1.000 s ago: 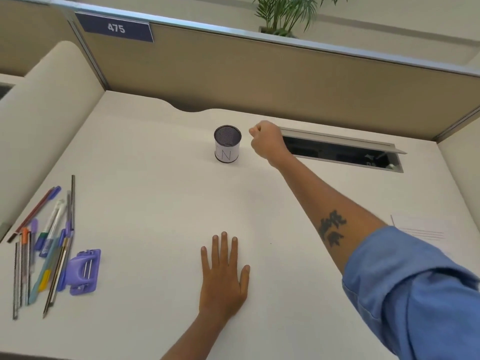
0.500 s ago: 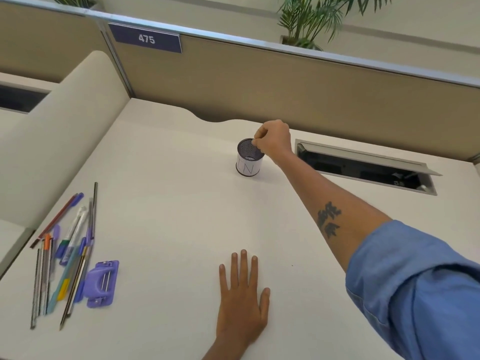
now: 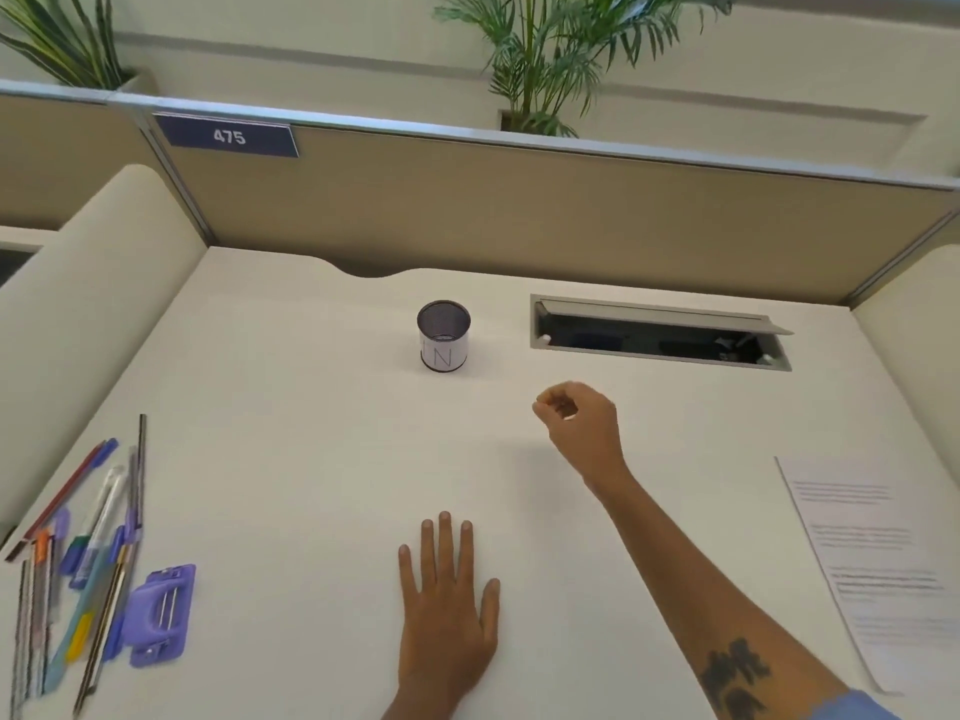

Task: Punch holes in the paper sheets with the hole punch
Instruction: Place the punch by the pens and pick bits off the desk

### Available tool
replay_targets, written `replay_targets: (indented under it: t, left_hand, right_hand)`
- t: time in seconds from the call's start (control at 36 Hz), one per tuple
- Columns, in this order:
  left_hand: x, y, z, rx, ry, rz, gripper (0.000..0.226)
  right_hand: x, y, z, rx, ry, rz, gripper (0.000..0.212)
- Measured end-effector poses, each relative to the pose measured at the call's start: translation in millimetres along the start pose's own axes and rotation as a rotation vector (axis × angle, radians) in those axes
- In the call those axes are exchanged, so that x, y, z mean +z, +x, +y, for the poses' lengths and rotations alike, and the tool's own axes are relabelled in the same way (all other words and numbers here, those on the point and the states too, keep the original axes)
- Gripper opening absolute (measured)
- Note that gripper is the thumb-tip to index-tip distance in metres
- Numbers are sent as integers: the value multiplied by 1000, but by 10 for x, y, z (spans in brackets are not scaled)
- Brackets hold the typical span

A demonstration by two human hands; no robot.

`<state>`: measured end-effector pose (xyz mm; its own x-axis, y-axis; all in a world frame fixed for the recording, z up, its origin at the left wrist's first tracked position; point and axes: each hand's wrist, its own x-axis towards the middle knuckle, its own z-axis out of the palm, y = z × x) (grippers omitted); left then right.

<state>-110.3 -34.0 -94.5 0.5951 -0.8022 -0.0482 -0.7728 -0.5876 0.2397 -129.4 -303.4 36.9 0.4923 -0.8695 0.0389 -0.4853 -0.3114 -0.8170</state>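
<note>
The purple hole punch (image 3: 158,613) lies flat near the desk's front left, beside a row of pens. A printed paper sheet (image 3: 872,563) lies at the right edge of the desk. My left hand (image 3: 447,605) rests flat on the desk at the front middle, fingers straight, between punch and paper and touching neither. My right hand (image 3: 579,423) hovers over the desk's middle right with its fingers curled toward the thumb; I see nothing held in it. It is below and right of the mesh pen cup (image 3: 443,337).
Several pens and pencils (image 3: 78,558) lie side by side at the left edge. An open cable hatch (image 3: 660,335) is sunk into the desk at the back right. Beige partition walls (image 3: 519,220) close off the back and both sides.
My right hand has left the rim of the pen cup and pulled back toward me and to the right. My left hand has stayed flat. The camera has tilted up.
</note>
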Motion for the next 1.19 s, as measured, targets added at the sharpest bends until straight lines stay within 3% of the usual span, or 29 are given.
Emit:
replay_targets:
  t: [0.25, 0.58, 0.92, 1.19]
  left_hand:
    - [-39, -22, 19, 4, 44, -36, 79]
    - [-105, -56, 15, 8, 35, -55, 78]
    - [-41, -42, -9, 8, 8, -41, 77]
    - [-56, -39, 2, 3, 15, -49, 77]
  right_hand:
    - [-169, -1135, 989, 162, -133, -129, 15]
    - [111, -1324, 818, 51, -186, -194, 6]
    - [183, -1309, 749, -58, -387, -216, 20]
    - [248, -1368, 713, -96, -527, -247, 20]
